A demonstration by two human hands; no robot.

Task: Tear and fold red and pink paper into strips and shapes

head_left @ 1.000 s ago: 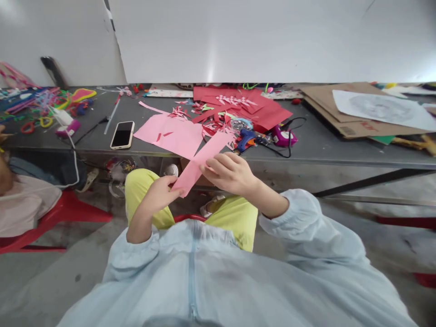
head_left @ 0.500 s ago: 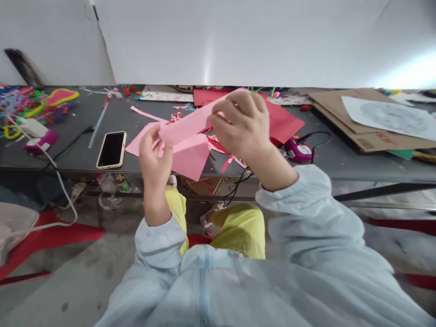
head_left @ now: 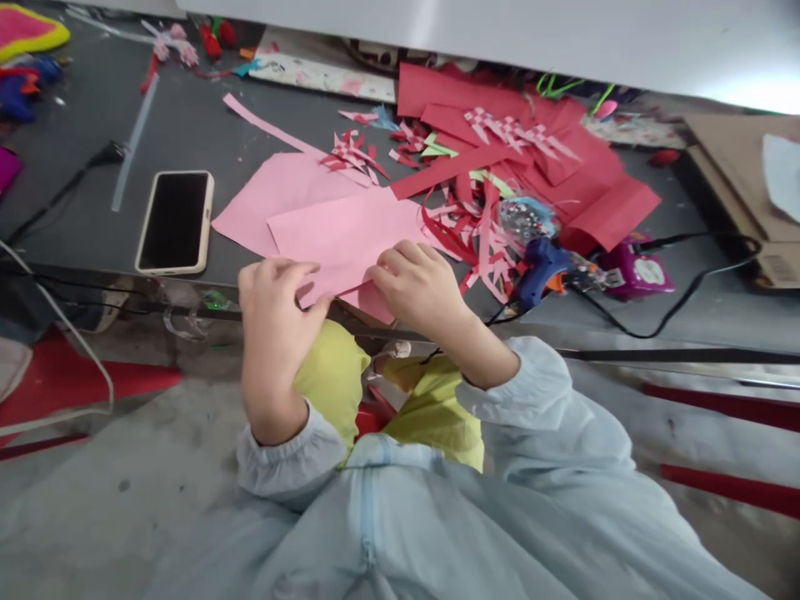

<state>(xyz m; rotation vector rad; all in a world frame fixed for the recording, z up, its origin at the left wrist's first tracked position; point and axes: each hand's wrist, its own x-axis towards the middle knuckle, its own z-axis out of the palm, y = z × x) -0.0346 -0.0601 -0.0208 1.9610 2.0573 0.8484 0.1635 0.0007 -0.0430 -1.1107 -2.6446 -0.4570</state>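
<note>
At the pink sheet's (head_left: 343,227) seven o'clock, my left hand (head_left: 270,325) spreads its fingers. At five, my right hand (head_left: 422,290) bunches its fingers; pinching, I can't tell.

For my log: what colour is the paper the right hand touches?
Pink paper, best in the head view.

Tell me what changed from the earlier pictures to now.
The pink paper was raised, turned and lowered over the larger pink sheet. The right hand keeps hold of its near edge; whether the left hand still grips its left end is unclear. The phone and glue gun stay put, though the view shifted.
</note>
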